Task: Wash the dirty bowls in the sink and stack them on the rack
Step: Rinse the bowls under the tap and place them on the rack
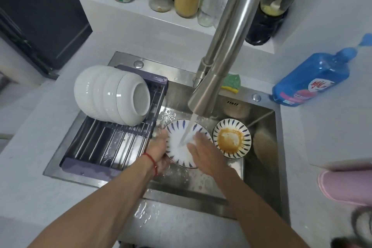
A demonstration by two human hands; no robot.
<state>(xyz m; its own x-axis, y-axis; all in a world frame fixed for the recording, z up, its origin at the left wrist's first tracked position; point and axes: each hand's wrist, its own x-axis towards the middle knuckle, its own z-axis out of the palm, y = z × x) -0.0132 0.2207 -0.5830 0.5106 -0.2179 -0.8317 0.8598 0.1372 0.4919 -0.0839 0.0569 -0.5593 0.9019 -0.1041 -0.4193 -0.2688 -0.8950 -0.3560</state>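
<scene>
Two hands work over a round white dish with blue leaf-shaped dashes round its rim (181, 153), which sits low in the stainless steel sink (261, 177) with its open face tilted up toward the camera. The left hand (159, 151) holds the dish at its left rim, fingers hidden behind it, so its grip is closed on the rim. The right hand (203, 153) lies on the dish's inner face with fingers fairly straight, pressing rather than clasping. Water from the brushed steel tap (219, 50) falls onto the middle of the dish. Just to the right lies a second blue-dashed dish smeared with orange sauce (231, 138), face up. On the dark slatted rack (112, 143) across the sink's left side, four plain white bowls (112, 91) lie nested on their sides, long axis running left to right, foot rings pointing right. A blue detergent bottle (314, 78) lies on the pale bench (332, 127) at right.
</scene>
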